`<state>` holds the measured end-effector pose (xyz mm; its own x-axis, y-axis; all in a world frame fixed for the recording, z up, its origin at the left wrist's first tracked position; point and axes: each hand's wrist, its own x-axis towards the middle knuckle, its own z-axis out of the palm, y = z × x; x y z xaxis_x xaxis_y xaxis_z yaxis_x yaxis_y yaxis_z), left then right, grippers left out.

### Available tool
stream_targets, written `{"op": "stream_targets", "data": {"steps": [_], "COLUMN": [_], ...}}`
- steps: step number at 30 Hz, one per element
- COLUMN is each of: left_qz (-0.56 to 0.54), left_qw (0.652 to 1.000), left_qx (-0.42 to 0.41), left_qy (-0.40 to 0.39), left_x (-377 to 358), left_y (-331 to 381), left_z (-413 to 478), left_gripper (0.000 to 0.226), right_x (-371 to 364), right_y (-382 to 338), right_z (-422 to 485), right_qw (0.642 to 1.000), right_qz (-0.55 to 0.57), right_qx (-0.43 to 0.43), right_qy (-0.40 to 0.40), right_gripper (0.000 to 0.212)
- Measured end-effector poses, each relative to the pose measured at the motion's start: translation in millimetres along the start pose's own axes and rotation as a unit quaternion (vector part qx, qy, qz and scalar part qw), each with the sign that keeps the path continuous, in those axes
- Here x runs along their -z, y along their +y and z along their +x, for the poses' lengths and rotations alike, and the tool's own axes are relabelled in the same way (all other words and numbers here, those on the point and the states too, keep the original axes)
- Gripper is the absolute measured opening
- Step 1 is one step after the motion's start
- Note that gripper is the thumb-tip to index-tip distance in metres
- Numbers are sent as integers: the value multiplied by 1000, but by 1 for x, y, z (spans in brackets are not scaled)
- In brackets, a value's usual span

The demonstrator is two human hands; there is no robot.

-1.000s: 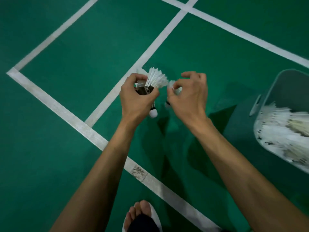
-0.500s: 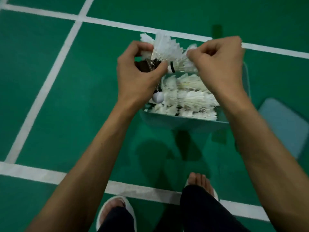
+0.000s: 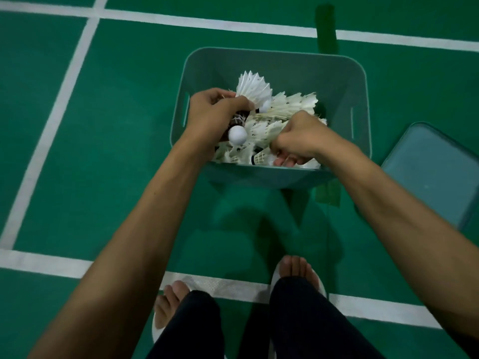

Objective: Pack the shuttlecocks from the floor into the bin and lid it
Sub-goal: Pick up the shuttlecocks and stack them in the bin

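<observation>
Over bin (image 3: 337, 81): left fingers (image 3: 234, 101) grip shuttlecocks (image 3: 254, 86), right fingers (image 3: 284, 160) curled.

I'm looking down at a badminton court. The green sports floor (image 3: 124, 130) is marked with white lines (image 3: 207, 23) that cross at right angles, and a bin (image 3: 272, 55) heaped with feather shuttlecocks (image 3: 293, 104) stands on it.
</observation>
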<state>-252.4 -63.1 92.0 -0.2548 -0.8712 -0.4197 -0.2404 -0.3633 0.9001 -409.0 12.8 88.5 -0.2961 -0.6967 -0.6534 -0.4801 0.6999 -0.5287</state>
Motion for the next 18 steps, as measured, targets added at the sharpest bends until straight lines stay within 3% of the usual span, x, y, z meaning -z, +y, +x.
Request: {"op": "stream_targets", "data": {"steps": [4,12,14,16,18], "left_qz": [11,44,39,46,68], "left_qw": [1000,997,997,996,992], "left_qx": [10,28,28,24,15], "left_qy": [-19,-63,-68,-78,-108], "left_x": [1,4,8,11,13], "left_y": [0,-5,-6,-5,-3], "left_z": [6,19,22,23,21], "left_gripper": [16,10,9,6,7], "right_x": [-18,-11,7,26,38], "right_y": [-5,0,5,9,10], "right_z": [11,20,11,1,-7], "right_qw": [998,995,999,997,982], "right_qz": [15,31,-6,-29,-23], "right_qx": [22,20,18,30,95], "right_qy": [-61,-90,-37,66,164], "right_gripper": [16,19,23,19,23]}}
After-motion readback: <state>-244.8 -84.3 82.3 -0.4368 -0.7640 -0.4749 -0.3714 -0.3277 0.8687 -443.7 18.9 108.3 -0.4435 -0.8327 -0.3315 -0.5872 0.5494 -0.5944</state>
